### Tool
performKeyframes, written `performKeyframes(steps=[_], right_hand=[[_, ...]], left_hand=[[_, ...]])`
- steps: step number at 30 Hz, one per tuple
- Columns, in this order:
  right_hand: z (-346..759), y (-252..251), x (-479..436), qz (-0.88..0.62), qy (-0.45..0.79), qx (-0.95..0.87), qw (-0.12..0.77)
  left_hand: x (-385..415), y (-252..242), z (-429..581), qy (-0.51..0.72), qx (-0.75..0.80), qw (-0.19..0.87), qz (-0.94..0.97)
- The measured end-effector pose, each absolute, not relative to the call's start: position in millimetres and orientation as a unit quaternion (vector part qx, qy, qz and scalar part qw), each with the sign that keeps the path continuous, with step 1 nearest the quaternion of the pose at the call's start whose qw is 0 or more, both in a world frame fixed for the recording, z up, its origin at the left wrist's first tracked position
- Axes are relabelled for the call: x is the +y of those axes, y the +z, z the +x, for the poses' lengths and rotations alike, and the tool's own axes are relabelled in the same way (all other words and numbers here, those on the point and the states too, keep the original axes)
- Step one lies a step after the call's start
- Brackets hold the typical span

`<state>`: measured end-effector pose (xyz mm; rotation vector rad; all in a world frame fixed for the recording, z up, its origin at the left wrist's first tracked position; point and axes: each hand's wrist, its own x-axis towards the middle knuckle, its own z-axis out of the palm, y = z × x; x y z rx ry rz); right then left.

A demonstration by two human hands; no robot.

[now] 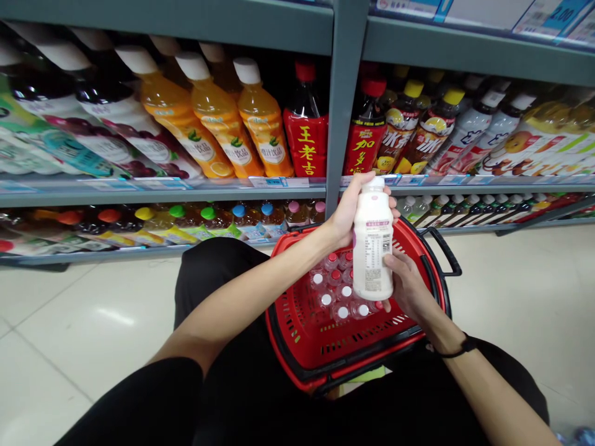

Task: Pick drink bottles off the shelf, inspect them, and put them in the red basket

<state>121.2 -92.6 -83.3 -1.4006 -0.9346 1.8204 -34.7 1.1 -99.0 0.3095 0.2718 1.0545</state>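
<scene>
Fingers of the left hand (348, 210) wrap behind the white plastic bottle with a white screw cap (372, 248), thumb beside the cap, fingertips showing at the opposite edge. Right hand (406, 282): thumb pressed on the lower side, one fingertip visible near the base; the remaining fingers are hidden. Bottle position: over the red slotted plastic basket with a black rim (292, 303), label facing the wearer. The label carries purple lettering, a printed table and a barcode; its text is too small to read.

Legible shelf markings: "王老吉" on the red-labelled dark bottle (305, 145); "加多", third character partly covered, on the red-capped bottle (365, 139); "汁饮品" on the orange juice bottles (267, 133); "2.00" on the blue-and-white price tag (560, 13).

Edges: the grey metal shelf lip (69, 199) runs behind the bottle; the black basket handle (445, 254) projects right. Small clear bottles with red and white caps (341, 292) occupy the basket's middle. Pale tiled floor (506, 291) extends on both sides.
</scene>
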Motion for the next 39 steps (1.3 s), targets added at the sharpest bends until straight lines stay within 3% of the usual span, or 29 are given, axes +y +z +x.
performKeyframes(steps=[23,32,39], right_hand=[[122,-83,-93,-0.534,0.695,-0.362,0.316],[124,-79,-85,-0.564,0.674,-0.273,0.391],[139,-94,-87,-0.484,0.748,-0.284,0.354]], left_hand=[[1,-100,-35,0.500,0.137,0.844,0.137],[0,-85,-42,0.516,0.100,0.834,0.167],[-2,-84,-41,0.498,0.083,0.837,0.210]])
